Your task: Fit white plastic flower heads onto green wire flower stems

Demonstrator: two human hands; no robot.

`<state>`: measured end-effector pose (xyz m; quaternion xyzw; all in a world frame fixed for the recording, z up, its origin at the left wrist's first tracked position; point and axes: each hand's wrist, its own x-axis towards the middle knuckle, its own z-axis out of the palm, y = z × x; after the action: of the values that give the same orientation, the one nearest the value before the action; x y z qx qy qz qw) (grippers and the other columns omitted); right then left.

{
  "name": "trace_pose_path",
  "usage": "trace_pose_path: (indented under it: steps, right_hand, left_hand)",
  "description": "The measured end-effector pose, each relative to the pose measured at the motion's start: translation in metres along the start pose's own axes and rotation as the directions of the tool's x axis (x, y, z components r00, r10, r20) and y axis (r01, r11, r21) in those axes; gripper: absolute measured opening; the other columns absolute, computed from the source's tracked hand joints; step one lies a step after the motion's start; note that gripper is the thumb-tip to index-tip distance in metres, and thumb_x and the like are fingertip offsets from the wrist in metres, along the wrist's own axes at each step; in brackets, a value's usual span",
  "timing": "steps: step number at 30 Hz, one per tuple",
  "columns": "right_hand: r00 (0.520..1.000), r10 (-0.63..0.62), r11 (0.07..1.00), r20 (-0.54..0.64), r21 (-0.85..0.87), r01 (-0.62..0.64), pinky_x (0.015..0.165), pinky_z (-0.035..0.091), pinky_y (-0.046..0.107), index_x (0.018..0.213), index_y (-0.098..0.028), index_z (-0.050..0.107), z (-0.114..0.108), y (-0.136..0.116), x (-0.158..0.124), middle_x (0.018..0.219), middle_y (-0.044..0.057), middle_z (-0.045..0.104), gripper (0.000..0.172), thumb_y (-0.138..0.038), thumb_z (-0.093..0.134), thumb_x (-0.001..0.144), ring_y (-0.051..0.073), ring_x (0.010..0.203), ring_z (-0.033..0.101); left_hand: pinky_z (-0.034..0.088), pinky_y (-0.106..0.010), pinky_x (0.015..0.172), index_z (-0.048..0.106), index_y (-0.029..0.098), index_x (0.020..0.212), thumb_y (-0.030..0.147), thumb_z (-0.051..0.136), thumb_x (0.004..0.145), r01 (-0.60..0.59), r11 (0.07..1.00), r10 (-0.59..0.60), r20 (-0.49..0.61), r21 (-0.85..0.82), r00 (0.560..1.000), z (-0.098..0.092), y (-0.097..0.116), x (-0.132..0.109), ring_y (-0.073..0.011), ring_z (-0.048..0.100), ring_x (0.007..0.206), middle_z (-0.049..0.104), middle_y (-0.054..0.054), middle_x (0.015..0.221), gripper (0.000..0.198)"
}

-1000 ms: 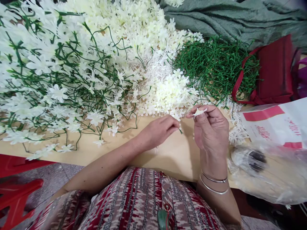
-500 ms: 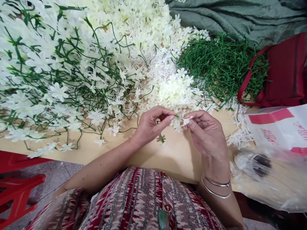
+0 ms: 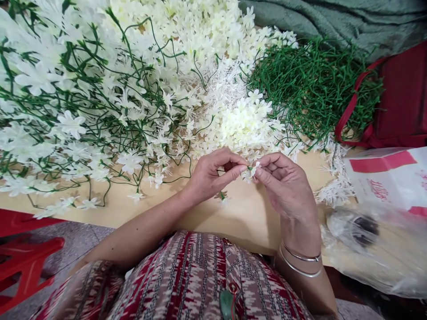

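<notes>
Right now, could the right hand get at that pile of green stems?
Probably yes: the green stems lie just beyond the right hand, with only low white pieces between, though it is pinching a small white flower.

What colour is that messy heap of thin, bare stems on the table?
The heap of thin, bare stems is deep green, best seen in the head view.
</notes>
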<state>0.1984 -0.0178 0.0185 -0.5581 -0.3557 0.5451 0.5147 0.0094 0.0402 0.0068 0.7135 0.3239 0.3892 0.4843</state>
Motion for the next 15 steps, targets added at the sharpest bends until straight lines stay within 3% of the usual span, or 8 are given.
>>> trace_pose_path:
  steps: [7, 15]
  right_hand:
    - [0.999, 0.020, 1.000, -0.025, 0.004, -0.020, 0.059, 0.052, 0.026, 0.085, -0.025, 0.074, 0.004, 0.007, 0.004, 0.077, -0.003, 0.070, 0.017, -0.029, 0.087, 0.076, 0.010, 0.060, 0.060]
    - [0.999, -0.021, 1.000, -0.032, 0.003, 0.022, 0.058, 0.052, 0.025, 0.085, -0.024, 0.073, 0.007, 0.013, 0.007, 0.071, -0.003, 0.068, 0.018, -0.032, 0.087, 0.077, 0.011, 0.059, 0.061]
  left_hand:
    - [0.058, -0.021, 0.067, 0.068, 0.017, 0.094, 0.036, 0.066, 0.101, 0.168, 0.972, -0.155, 0.087, -0.165, 0.984, 0.004, -0.001, -0.001, -0.0116, 0.075, 0.069, 0.076, -0.002, 0.077, 0.021]
    - [0.059, -0.021, 0.068, 0.066, 0.016, 0.093, 0.040, 0.065, 0.102, 0.189, 0.972, -0.174, 0.111, -0.143, 0.978, 0.005, -0.002, -0.002, -0.0122, 0.077, 0.070, 0.080, -0.004, 0.078, 0.026]
